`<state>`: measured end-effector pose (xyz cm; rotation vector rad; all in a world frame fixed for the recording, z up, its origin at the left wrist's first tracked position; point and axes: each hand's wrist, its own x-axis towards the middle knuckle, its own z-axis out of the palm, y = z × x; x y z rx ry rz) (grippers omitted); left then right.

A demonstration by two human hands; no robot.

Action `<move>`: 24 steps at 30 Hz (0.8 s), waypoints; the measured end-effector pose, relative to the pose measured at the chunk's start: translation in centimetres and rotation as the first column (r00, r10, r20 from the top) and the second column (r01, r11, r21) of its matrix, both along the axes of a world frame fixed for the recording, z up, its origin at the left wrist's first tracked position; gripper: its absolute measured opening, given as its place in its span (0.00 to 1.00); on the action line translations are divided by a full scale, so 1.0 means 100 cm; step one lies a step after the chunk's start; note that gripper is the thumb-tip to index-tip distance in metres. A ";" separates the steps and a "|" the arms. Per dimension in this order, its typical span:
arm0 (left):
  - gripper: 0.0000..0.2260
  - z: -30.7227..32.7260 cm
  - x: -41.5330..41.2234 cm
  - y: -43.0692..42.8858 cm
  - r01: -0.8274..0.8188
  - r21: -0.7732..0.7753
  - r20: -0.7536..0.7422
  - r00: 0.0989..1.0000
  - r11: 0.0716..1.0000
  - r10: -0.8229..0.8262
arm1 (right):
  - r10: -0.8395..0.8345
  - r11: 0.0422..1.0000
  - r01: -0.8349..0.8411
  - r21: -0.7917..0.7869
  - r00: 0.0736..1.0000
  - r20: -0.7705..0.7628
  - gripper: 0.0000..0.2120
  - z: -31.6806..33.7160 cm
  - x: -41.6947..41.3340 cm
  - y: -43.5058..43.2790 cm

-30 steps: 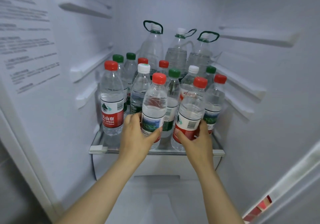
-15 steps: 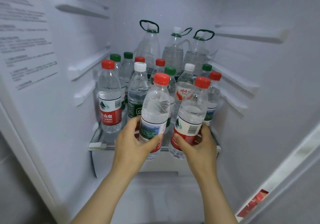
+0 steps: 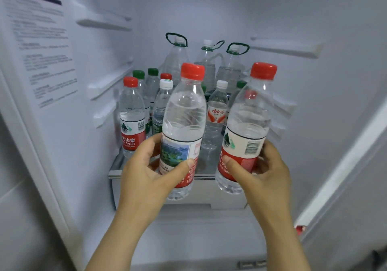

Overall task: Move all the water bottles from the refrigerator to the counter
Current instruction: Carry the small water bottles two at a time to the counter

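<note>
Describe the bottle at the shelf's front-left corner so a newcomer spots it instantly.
In the white refrigerator, find the crowded white-edged shelf. At its front-left corner stands the red-capped clear plastic bottle with a red-banded label; its neighbours wear a green cap and a white cap.

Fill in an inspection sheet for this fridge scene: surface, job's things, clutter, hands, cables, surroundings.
Surface: shelf, crowded with bottles.
Job's things: left bottle and right bottle, both red-capped, held in front of the shelf; small bottles and three handled jugs stand on it.
Clutter: nothing seen.
Hands: left hand grips the left bottle; right hand grips the right bottle.
Cables: nothing seen.
Surroundings: white fridge with side rails; printed label on its left wall.
</note>
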<state>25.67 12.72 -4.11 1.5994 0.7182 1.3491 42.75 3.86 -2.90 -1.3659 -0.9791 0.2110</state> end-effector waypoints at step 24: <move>0.21 0.056 0.010 -0.149 0.750 0.092 0.157 0.639 0.655 -0.753 | -0.555 0.828 0.541 0.148 0.828 0.076 0.25 0.048 -0.104 -0.230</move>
